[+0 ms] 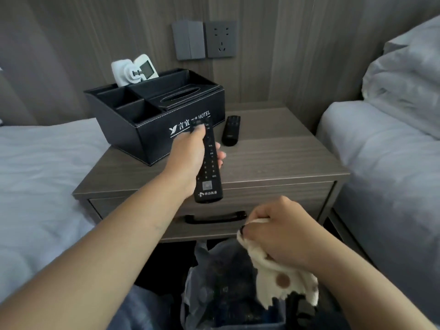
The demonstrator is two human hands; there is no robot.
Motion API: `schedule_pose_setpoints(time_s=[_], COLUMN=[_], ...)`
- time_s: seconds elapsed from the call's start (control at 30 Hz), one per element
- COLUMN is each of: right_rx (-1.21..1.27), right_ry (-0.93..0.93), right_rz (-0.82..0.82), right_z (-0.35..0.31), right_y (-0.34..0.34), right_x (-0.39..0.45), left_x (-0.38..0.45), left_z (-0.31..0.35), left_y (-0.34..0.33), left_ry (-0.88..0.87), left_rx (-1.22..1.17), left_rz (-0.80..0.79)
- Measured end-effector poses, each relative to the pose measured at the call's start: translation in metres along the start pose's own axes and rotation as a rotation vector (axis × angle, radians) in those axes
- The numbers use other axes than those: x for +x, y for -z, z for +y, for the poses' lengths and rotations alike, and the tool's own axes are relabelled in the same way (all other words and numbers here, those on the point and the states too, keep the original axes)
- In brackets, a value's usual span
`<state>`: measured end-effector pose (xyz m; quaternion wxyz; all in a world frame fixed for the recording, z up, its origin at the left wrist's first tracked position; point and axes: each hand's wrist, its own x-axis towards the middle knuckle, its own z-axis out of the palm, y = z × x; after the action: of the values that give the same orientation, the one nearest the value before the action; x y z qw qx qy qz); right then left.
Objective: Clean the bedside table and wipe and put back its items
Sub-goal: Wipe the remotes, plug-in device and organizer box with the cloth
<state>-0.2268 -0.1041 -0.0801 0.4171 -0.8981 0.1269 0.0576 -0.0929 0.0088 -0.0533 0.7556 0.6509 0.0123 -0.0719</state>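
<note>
- Two hands work over the scene: nearest, the right hand is clenched around a cream cloth with a brown spot, held above a bin lined with a clear bag on the floor before the bedside table.
- Beyond it, the left hand grips a long black remote by its upper half, buttons facing up, hanging over the table's front edge above the drawer and its black handle.
- On the grey wood-grain top, a second, shorter black remote lies near the middle, just right of a black hotel organiser box that fills the back left corner.
- White remotes stand in the organiser's rear compartment.
- White beds flank the table on both sides.
- Farthest, grey wall switches and a socket sit on the panelled wall.
</note>
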Motion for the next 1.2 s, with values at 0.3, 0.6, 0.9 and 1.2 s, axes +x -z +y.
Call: schedule_pose_setpoints(time_s=[0.3, 0.6, 0.9, 1.2], right_rx=[-0.129, -0.230, -0.264, -0.286], right_ry=[-0.017, 0.091, 0.126, 0.091], right_rz=[0.146, 0.106, 0.136, 0.011], right_z=[0.012, 0.012, 0.014, -0.009], right_y=[0.020, 0.015, 0.008, 0.003], right_x=[0.020, 0.025, 0.034, 0.028], left_x=[0.079, 0.127, 0.139, 0.103], left_z=[0.008, -0.011, -0.024, 0.043], left_y=[-0.103, -0.165, -0.156, -0.075], left_ry=[-0.300, -0.228, -0.092, -0.615], left_rx=[0.877, 1.393, 1.501, 1.253], left_rz=[-0.094, 0.052, 0.124, 0.093])
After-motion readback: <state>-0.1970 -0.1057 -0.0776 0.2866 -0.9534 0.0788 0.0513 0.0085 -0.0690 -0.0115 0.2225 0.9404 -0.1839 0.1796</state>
